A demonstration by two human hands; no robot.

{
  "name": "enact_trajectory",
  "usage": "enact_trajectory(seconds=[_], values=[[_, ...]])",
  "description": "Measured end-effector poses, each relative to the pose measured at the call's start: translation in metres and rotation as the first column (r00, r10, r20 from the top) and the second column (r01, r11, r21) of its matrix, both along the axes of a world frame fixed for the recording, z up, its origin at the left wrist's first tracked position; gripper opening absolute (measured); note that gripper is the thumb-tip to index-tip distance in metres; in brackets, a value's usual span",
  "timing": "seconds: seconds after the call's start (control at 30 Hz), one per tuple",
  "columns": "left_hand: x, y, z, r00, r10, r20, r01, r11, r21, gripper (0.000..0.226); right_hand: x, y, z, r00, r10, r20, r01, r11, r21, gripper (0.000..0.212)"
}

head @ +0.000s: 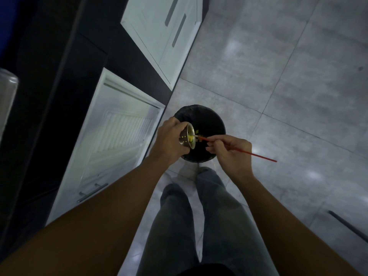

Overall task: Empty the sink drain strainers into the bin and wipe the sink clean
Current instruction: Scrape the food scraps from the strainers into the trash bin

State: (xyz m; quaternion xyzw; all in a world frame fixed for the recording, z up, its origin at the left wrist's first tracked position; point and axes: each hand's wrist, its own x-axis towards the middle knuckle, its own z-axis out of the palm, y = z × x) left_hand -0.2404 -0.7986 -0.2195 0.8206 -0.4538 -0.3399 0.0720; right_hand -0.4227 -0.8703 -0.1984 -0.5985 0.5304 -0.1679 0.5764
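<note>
A round black bin (207,116) with a dark liner stands on the floor just ahead of my feet. My left hand (169,142) grips a small metal drain strainer (188,137), tipped on its side over the bin's left rim with its mouth facing right. Yellow food scraps (191,138) sit at the strainer's mouth, and more lie inside the bin. My right hand (231,152) pinches a thin red stick (256,155). Its tip reaches into the strainer's mouth. The sink is out of view.
White cabinet doors (111,148) with bar handles run along the left, under a dark counter edge (59,76). A grey tiled floor (278,86) spreads to the right. My legs in grey trousers (199,216) stand behind the bin. A dark bar (348,226) lies at lower right.
</note>
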Motion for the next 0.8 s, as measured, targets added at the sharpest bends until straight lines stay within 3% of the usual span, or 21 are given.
enact_trajectory(seconds=[0.17,0.27,0.43,0.57,0.8], values=[[0.000,-0.002,0.001,1.000,0.002,0.000,-0.002,1.000,0.027,0.077,-0.006,-0.005,0.001,0.997,-0.049,0.053,0.051,0.998,-0.033,0.020],[-0.001,-0.007,0.002,1.000,0.003,-0.003,-0.003,1.000,0.014,0.077,-0.001,-0.005,0.003,0.994,0.012,0.111,-0.013,1.000,0.011,0.023],[-0.001,-0.013,0.005,1.000,0.014,-0.011,-0.014,1.000,0.002,0.078,0.002,-0.005,0.001,0.999,-0.028,0.021,0.027,0.999,0.028,0.020],[0.001,-0.012,0.006,1.000,0.012,-0.015,-0.012,1.000,0.006,0.077,-0.007,-0.008,0.002,0.996,-0.084,0.040,0.083,0.996,0.029,0.020],[-0.002,-0.014,0.005,1.000,-0.013,0.001,0.013,1.000,0.012,0.077,0.002,-0.011,0.005,0.992,0.013,0.123,-0.033,0.987,0.160,0.020]])
